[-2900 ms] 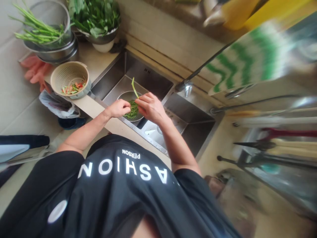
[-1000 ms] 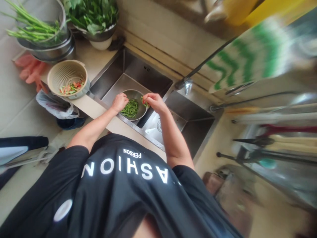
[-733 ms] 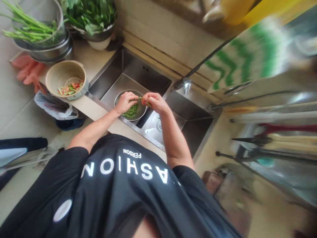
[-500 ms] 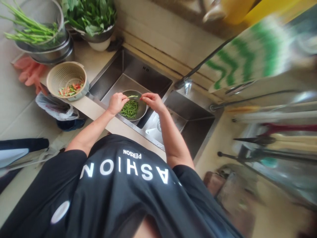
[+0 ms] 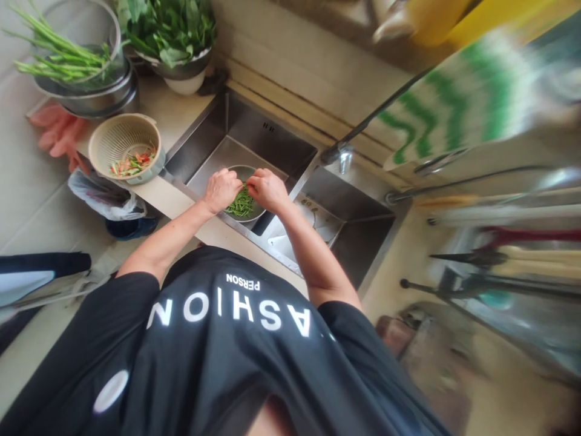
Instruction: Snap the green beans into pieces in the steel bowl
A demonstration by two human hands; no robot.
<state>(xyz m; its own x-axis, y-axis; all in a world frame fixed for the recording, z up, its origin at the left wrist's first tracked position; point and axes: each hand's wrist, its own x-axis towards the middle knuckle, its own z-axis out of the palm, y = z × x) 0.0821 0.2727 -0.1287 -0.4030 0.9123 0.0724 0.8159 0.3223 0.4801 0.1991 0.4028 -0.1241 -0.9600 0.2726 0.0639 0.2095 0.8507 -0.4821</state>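
Observation:
My left hand [image 5: 222,190] and my right hand [image 5: 269,190] almost meet above a round metal bowl [image 5: 249,219]. Cut green vegetable pieces [image 5: 241,204] lie in the bowl, which sits in the left basin of a steel sink [image 5: 245,124]. Both hands are closed, with fingers pinched. A bit of green shows at the left fingertips; the right fingers cover whatever is in them. The bowl's far side is partly hidden behind my hands.
A beige strainer basket [image 5: 102,142] with red and green scraps stands left of the sink. Behind it are stacked bowls [image 5: 122,100] with green stalks and leafy greens [image 5: 172,36]. Pink gloves [image 5: 59,136] hang left. The tap [image 5: 345,158] is above the right basin [image 5: 363,221].
My hands have come closer together over the bowl. The green strip seen at my left fingers and the red bit at my right are now mostly hidden.

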